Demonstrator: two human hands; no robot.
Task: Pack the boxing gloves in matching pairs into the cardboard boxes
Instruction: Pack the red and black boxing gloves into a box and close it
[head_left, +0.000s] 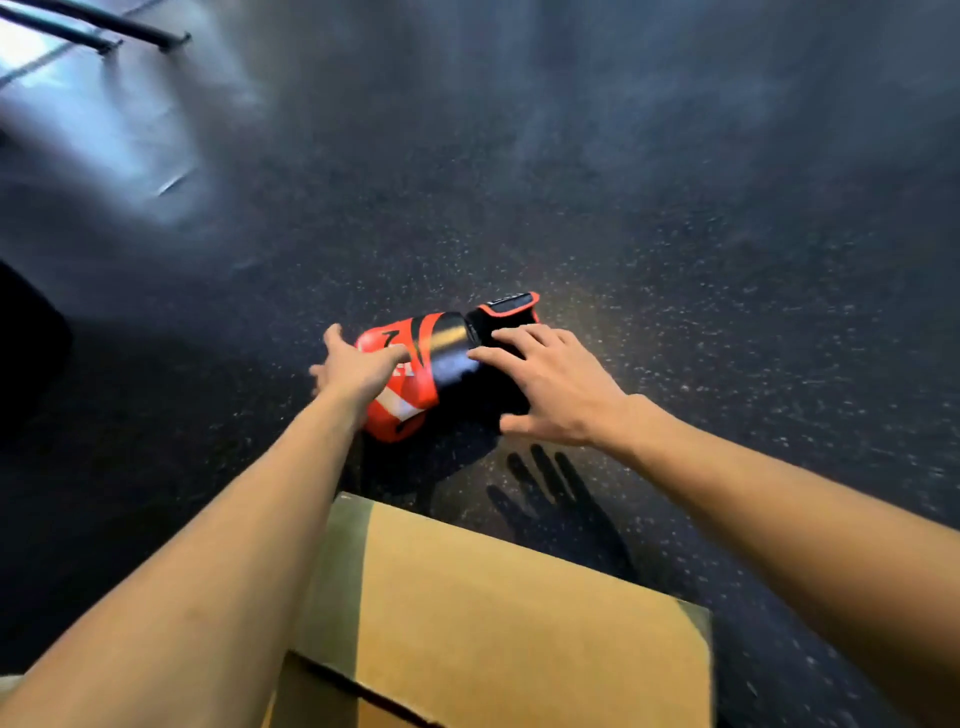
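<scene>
A red and black boxing glove (434, 358) lies on the dark speckled floor, its padded end to the left and its cuff to the right. My left hand (353, 366) is over the padded end with fingers spread, touching or just above it. Above the cuff side my right hand (550, 387) reaches with straight, spread fingers; its shadow falls on the floor below, so it hovers. Neither hand grips the glove. A cardboard box (498, 613) sits close to me, below the glove, its flap facing up.
The dark rubber floor (675, 234) stretches all around the glove. Black metal bars (119, 31) of a frame stand at the top left beside a bright glare. A dark rounded object (26, 353) sits at the left edge.
</scene>
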